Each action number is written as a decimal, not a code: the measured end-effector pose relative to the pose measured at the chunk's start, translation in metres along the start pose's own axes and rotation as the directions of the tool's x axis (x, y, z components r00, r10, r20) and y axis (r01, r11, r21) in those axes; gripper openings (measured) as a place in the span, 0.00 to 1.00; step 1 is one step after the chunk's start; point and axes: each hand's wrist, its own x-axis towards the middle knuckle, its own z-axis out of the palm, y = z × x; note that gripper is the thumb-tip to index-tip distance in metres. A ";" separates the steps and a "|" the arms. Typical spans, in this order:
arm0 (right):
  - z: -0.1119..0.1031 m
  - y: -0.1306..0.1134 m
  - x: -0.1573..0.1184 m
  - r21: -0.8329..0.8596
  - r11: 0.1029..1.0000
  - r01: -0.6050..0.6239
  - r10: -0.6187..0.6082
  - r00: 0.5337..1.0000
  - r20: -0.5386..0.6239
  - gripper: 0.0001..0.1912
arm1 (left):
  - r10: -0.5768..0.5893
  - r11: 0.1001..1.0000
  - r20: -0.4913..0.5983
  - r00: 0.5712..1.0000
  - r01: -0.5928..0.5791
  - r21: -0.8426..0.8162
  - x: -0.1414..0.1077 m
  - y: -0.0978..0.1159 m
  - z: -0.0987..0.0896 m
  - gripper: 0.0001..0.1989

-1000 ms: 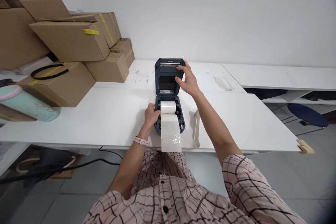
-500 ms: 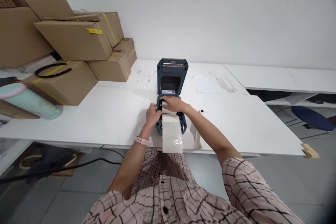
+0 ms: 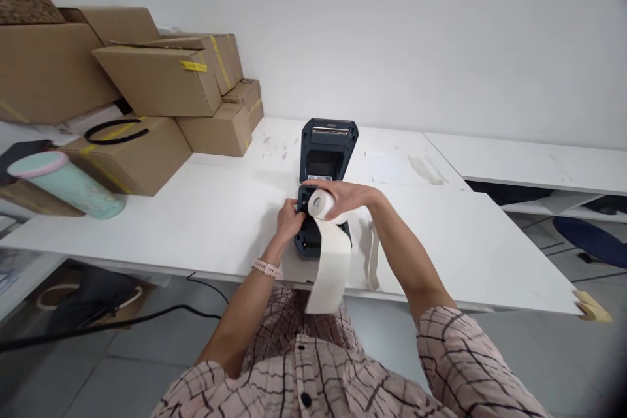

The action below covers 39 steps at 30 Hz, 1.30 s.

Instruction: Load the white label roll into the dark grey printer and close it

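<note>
A dark label printer (image 3: 329,147) stands on the white table with its lid raised. My right hand (image 3: 345,198) is wrapped round a white paper roll (image 3: 319,204), tilted so that its left end and core show, above the printer's open base. From the roll a strip of paper (image 3: 332,274) hangs over the table's front edge. My left hand (image 3: 290,219) grips the left rim of the printer base, its fingertips partly inside. The bottom of the base is partly hidden by the roll and strip.
Cardboard boxes (image 3: 157,81) are stacked at the left, with a mint tumbler (image 3: 73,186) leaning by them. A curled paper strip (image 3: 373,256) lies right of the printer. A blue stool (image 3: 590,238) stands beyond the table's right side.
My right hand has lifted and tilted the paper roll out of its place in the base. The strip has swung and twisted. The camera view has shifted slightly.
</note>
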 end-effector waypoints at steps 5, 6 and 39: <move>-0.035 0.009 -0.078 0.179 0.984 0.025 0.029 0.955 -0.295 0.52 | -0.003 0.999 0.004 1.000 0.003 -0.038 -0.002 -0.001 0.000 0.18; -0.036 0.018 -0.087 0.211 0.977 -0.011 0.088 0.930 -0.357 0.53 | -0.005 0.999 0.005 1.000 0.005 -0.046 -0.002 -0.001 0.001 0.18; 0.107 0.111 -0.146 0.787 0.611 -0.086 0.602 0.696 -0.392 0.28 | -0.017 0.960 -0.032 0.999 0.007 -0.281 0.008 -0.017 0.014 0.18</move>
